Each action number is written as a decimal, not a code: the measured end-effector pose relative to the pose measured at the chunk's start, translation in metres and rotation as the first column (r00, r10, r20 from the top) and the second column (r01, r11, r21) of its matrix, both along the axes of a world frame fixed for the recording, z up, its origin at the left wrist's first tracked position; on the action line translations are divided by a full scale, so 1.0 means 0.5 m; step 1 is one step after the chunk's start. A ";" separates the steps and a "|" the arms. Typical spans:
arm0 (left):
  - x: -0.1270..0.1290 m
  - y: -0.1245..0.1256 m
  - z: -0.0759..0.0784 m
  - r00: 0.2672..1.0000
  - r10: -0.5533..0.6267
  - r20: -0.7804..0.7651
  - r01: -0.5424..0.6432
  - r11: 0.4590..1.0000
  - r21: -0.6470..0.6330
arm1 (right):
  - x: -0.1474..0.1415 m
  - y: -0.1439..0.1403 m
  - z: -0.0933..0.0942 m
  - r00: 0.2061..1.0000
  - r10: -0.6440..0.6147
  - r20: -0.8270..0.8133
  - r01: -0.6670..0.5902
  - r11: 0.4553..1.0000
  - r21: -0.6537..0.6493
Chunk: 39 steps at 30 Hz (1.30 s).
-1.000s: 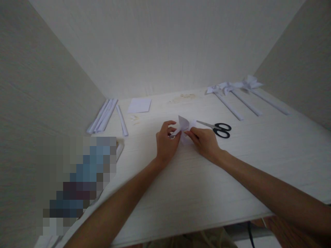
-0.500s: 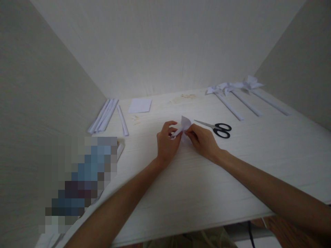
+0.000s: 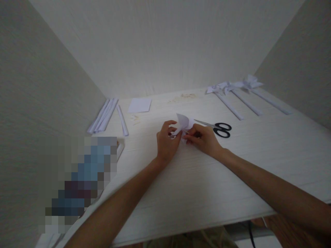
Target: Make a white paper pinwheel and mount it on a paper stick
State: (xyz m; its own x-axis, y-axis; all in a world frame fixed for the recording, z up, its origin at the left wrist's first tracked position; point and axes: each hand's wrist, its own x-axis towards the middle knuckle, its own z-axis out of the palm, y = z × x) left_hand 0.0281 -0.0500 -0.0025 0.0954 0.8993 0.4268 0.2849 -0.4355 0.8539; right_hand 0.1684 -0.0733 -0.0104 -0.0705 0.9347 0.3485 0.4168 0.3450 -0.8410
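Note:
My left hand (image 3: pixel 168 143) is closed on a white paper pinwheel (image 3: pixel 182 121), whose curled blades stand up above the fingers. Close against it from the right, my right hand (image 3: pixel 203 137) pinches at the pinwheel's middle; a thin pale sliver shows at those fingertips, too small to make out. The pinwheel's underside is partly hidden by both hands. Just beyond my right hand lie black-handled scissors (image 3: pixel 219 129), their blades closed and pointing left.
Three paper pinwheels on rolled sticks (image 3: pixel 230 103) lie at the back right. Rolled paper tubes (image 3: pixel 104 115), a single tube (image 3: pixel 122 120) and a square paper sheet (image 3: pixel 140 105) are at the back left. Small tan scraps (image 3: pixel 187 96) dot the table (image 3: pixel 165 199). Walls enclose three sides.
The pinwheel's upper blade has shifted left and opened wider, with more paper showing behind it. My right hand has moved slightly and its fingers have re-bent; my left hand stays in place.

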 end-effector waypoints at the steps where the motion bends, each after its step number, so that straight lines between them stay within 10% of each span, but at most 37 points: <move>1: 0.000 0.000 0.000 1.000 -0.001 0.003 0.001 1.000 -0.003 | 0.001 0.002 0.000 0.999 0.029 -0.033 -0.030 0.999 -0.021; 16: -0.005 0.007 -0.002 0.998 0.048 0.042 -0.047 0.999 -0.025 | 0.008 0.003 0.003 0.970 0.235 -0.054 -0.237 0.971 -0.025; 34: 0.000 0.000 0.000 1.000 -0.017 -0.005 0.017 1.000 -0.010 | 0.008 0.004 0.010 0.964 -0.229 0.139 0.203 0.962 0.181; 39: -0.001 0.001 0.003 1.000 -0.009 -0.010 0.009 1.000 -0.010 | 0.005 0.000 0.009 0.979 -0.175 0.109 0.147 0.964 0.221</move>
State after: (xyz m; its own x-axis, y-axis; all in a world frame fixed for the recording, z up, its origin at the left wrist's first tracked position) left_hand 0.0278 -0.0496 -0.0008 0.1074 0.9028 0.4164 0.2896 -0.4291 0.8556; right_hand 0.1709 -0.0731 -0.0059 0.0187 0.8433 0.5371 0.5795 0.4286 -0.6932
